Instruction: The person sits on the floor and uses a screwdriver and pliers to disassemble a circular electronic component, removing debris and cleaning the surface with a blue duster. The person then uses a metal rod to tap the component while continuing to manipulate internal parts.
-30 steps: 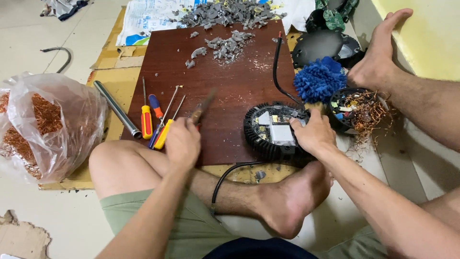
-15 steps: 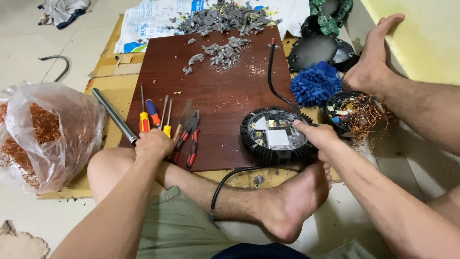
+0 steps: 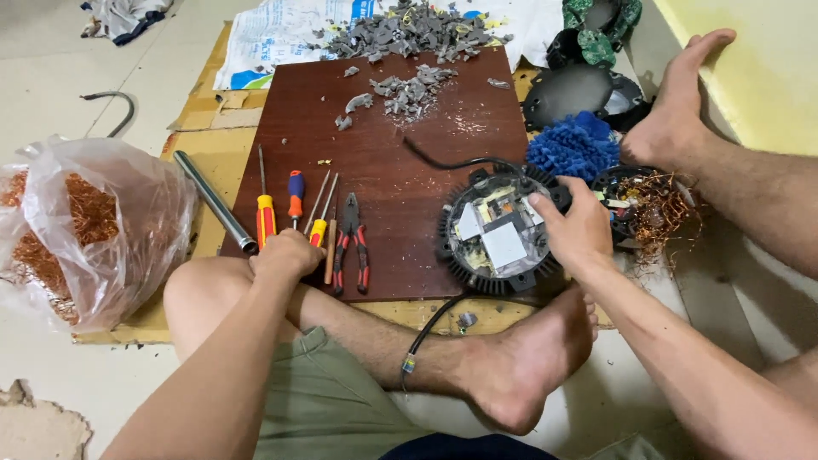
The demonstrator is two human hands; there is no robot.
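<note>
On the dark brown wooden board (image 3: 383, 170), floor level: round black finned lamp housing with exposed circuit board (image 3: 498, 230), right of centre.
Risk: housing may skid or sharp fins nick fingers, being held one-sided. Right hand (image 3: 573, 226) half-open, gripping its rim. Left hand (image 3: 285, 254) curled loosely over yellow-handled screwdrivers (image 3: 319, 228), beside red-handled pliers (image 3: 351, 243); grip unclear.
</note>
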